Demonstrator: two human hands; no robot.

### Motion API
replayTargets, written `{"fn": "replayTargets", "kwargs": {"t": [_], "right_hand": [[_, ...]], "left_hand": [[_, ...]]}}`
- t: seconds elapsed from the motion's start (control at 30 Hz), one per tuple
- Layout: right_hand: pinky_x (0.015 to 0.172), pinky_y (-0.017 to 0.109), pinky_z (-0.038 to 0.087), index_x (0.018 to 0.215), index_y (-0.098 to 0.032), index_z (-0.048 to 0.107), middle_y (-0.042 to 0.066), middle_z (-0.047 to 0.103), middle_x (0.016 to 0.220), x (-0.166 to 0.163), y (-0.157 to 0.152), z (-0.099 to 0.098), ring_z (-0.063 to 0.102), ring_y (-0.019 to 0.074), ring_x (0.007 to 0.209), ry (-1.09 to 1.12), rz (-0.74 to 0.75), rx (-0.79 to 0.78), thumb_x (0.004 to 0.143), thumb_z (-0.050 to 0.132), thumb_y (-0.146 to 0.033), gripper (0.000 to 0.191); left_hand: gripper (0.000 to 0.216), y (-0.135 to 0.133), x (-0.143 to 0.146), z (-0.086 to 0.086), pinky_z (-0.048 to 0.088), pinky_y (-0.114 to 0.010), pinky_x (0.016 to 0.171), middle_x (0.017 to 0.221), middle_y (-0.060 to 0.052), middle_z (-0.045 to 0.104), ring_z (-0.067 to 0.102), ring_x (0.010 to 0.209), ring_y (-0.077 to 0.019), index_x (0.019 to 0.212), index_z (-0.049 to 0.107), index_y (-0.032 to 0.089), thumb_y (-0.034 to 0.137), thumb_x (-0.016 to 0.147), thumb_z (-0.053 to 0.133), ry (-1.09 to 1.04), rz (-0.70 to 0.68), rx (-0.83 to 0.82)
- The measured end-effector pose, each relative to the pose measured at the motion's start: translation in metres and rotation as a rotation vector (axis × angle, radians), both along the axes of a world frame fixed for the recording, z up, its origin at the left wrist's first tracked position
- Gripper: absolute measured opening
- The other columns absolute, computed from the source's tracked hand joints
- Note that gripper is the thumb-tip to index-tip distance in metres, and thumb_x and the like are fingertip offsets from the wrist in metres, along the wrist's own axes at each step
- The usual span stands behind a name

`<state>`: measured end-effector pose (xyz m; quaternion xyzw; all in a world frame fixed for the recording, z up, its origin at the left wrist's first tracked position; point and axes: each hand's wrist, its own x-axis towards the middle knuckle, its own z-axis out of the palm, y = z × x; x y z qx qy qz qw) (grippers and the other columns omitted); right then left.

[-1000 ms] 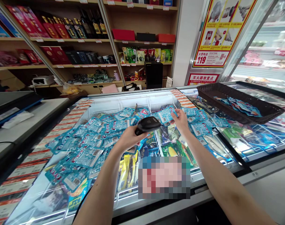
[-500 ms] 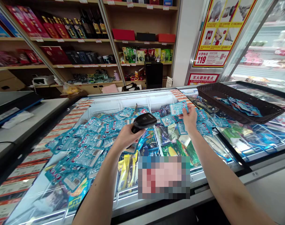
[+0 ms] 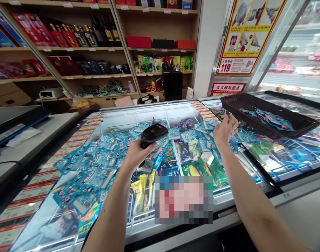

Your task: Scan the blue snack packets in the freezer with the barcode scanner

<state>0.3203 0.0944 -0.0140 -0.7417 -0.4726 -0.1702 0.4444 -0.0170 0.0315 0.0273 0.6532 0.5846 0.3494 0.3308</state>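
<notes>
My left hand (image 3: 137, 154) is wrapped round the handle of a black barcode scanner (image 3: 154, 132), held over a heap of blue snack packets (image 3: 102, 168) that lies on the glass lid of a chest freezer (image 3: 138, 115). My right hand (image 3: 224, 131) hovers to the right above more blue packets (image 3: 202, 134), fingers loosely spread with nothing visible in them, just short of the near-left corner of a dark woven basket (image 3: 301, 124). Several blue packets (image 3: 267, 118) lie inside that basket.
Green and yellow frozen goods (image 3: 199, 168) show through the freezer glass below my arms. A grey counter (image 3: 31, 140) stands at the left. Wooden shelves (image 3: 96, 75) with boxes and bottles fill the back wall. A glass-door fridge (image 3: 296, 59) rises at the right.
My right hand carried a blue packet from the pile's middle to the right towards the basket and no longer holds it. The scanner hand shifted slightly left and up.
</notes>
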Motion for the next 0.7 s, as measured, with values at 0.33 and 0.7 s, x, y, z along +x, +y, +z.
{"fn": "replayTargets", "kwargs": {"t": [0.33, 0.7], "right_hand": [[0.106, 0.042, 0.023, 0.132, -0.019, 0.044, 0.009, 0.042, 0.140, -0.098, 0.018, -0.010, 0.037, 0.0234, 0.128, -0.380, 0.849, -0.338, 0.092, 0.035, -0.028, 0.042], [0.084, 0.035, 0.040, 0.106, -0.018, 0.057, 0.010, 0.067, 0.096, -0.113, 0.041, -0.011, 0.058, 0.0268, 0.098, -0.201, 0.671, -0.604, 0.073, 0.067, -0.037, 0.040]], "left_hand": [[0.035, -0.005, 0.005, -0.002, 0.040, -0.024, 0.044, 0.049, -0.001, 0.059, 0.055, 0.044, -0.0156, 0.074, 0.058, 0.014, 0.049, 0.071, 0.061, 0.027, 0.011, 0.020], [0.036, -0.003, 0.000, -0.010, 0.040, -0.025, 0.047, 0.049, -0.001, 0.059, 0.057, 0.045, -0.0174, 0.076, 0.058, 0.015, 0.051, 0.072, 0.059, 0.012, -0.025, 0.018]]}}
